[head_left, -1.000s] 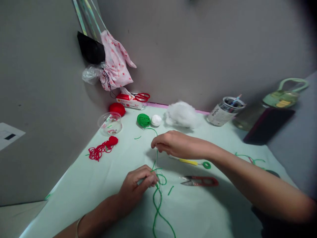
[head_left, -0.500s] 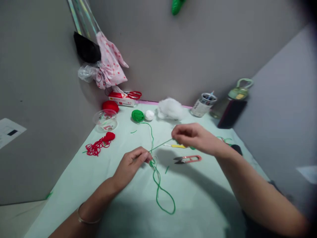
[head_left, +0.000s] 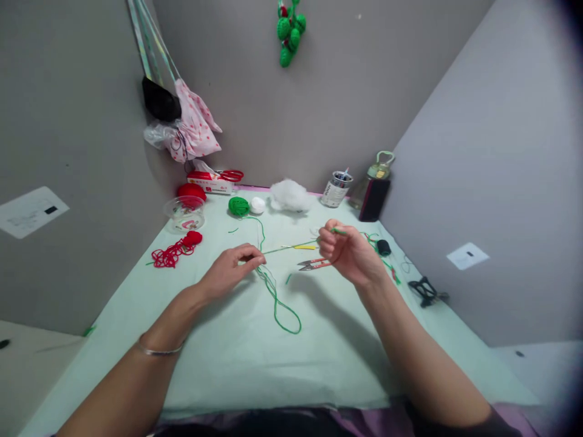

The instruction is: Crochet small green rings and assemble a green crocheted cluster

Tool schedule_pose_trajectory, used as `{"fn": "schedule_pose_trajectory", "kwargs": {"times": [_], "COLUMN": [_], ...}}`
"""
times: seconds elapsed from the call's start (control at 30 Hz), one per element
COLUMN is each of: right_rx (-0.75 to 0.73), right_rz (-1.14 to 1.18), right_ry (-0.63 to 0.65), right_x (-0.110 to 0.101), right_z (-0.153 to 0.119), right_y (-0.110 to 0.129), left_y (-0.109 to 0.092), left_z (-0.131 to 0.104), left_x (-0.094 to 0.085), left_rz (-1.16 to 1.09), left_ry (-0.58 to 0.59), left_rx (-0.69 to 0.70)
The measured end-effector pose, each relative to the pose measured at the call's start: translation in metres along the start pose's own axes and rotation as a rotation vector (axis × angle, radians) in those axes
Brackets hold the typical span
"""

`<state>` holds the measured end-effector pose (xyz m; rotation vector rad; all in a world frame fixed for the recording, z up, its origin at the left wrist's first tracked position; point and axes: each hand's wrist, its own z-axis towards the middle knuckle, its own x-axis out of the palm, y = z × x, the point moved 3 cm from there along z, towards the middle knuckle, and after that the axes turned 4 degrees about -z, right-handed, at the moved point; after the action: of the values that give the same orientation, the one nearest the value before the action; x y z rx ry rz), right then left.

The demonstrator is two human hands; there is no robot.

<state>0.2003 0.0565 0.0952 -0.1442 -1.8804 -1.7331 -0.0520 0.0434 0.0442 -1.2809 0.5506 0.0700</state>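
Green yarn (head_left: 288,308) lies in a loop on the pale green cloth and runs up to my left hand (head_left: 233,267), whose thumb and fingers pinch it. A taut strand stretches from there to my right hand (head_left: 342,249), which is closed around the yarn with a bit of green showing at its fingers. Behind the strand lies a yellow-handled crochet hook (head_left: 304,247). Thread snips (head_left: 313,265) rest with their handle partly hidden by my right hand. A green yarn ball (head_left: 238,207) sits beside a white ball (head_left: 257,206).
Red yarn (head_left: 170,256) lies tangled at the left near a clear plastic bowl (head_left: 186,213). White stuffing (head_left: 289,196), a pen can (head_left: 336,189), a bottle (head_left: 364,189) and a dark phone (head_left: 375,200) stand along the back. A black stand (head_left: 427,292) is at the right.
The camera view has shifted, showing more of the right side and the front edge. My right hand has turned its curled fingers upward, farther from my left hand, with the strand still taut.
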Motion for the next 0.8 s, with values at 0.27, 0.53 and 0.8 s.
{"fn": "schedule_pose_trajectory", "kwargs": {"times": [0.27,0.53,0.8], "right_rx": [-0.314,0.003,-0.008], "right_rz": [-0.062,-0.206,-0.390], "right_ry": [-0.341,-0.009,0.144], "right_x": [-0.057,-0.008,0.002], "right_z": [-0.030,-0.016,-0.009], "right_y": [0.044,-0.027,-0.040], "left_y": [0.000,-0.057,-0.033], "left_z": [0.009,-0.005,0.010], "left_x": [-0.071,0.029,0.051], "left_rz": [0.379,-0.480,-0.383], "left_ry": [-0.327,-0.066,0.073], "left_rx": [0.094,-0.055,-0.047]}}
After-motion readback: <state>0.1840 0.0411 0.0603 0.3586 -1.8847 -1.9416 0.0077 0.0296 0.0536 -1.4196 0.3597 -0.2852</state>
